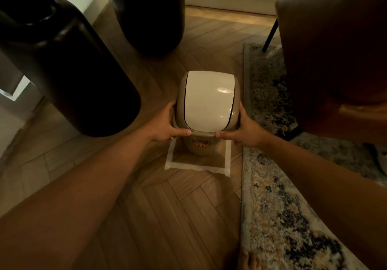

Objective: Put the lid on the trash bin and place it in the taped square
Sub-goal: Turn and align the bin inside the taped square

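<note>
Your main risk is the lid [209,100] popping off its seat if you squeeze its rim unevenly, or the trash bin [199,147] ending up straddling the tape. The bin sits within the taped square [227,154] on the floor. Your left hand [165,126] and right hand [245,129] reach forward, fingers clasping the lid's 2 sides.

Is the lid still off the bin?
No, the white lid sits on the bin, held by the left hand and right hand.
</note>
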Motion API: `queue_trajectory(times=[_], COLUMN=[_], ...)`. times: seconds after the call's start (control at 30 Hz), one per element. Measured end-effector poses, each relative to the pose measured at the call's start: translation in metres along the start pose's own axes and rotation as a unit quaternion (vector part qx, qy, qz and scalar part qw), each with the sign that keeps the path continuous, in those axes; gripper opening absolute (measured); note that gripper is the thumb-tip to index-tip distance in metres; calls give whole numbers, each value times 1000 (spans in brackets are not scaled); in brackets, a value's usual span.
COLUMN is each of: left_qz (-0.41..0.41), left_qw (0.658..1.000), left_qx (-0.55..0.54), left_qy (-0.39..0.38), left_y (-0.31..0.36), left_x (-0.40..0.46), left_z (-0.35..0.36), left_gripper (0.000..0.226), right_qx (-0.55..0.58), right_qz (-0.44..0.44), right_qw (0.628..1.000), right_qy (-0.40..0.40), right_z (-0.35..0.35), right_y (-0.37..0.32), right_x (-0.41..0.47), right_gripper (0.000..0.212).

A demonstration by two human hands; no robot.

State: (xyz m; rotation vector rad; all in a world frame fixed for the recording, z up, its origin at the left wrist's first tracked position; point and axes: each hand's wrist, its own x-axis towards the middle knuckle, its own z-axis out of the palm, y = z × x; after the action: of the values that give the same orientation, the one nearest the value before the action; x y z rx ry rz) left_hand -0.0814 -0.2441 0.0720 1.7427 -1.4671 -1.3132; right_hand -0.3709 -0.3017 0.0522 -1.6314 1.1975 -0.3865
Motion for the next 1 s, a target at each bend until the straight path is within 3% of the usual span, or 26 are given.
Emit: queue_trajectory(times=[0.23, 0.37, 0.53, 0.73, 1.0], left_qz=[24, 40, 63, 50, 28], left_qw=[1000, 999, 995, 997, 999], left_qx=[2, 3, 40, 8, -3], left_qy=[5, 3, 62, 60, 46], left_y=[-2, -4, -10, -19, -14], left_x=[-8, -11, -20, -23, -12], left_z=[1, 2, 6, 16, 8], left_gripper=[117, 118, 116, 93, 103], right_qx=[17, -1, -53, -129, -126], right_qz=[-14, -35, -48, -56, -83], right_qw=[1000, 999, 994, 984, 984], right_qy=[3, 27, 81, 107, 99], right_z=[4, 4, 10, 15, 6], right_y=[1, 1, 4, 7, -10], right_x=[-8, -13, -29, -42, -32], right_gripper=[148, 133, 114, 99, 86])
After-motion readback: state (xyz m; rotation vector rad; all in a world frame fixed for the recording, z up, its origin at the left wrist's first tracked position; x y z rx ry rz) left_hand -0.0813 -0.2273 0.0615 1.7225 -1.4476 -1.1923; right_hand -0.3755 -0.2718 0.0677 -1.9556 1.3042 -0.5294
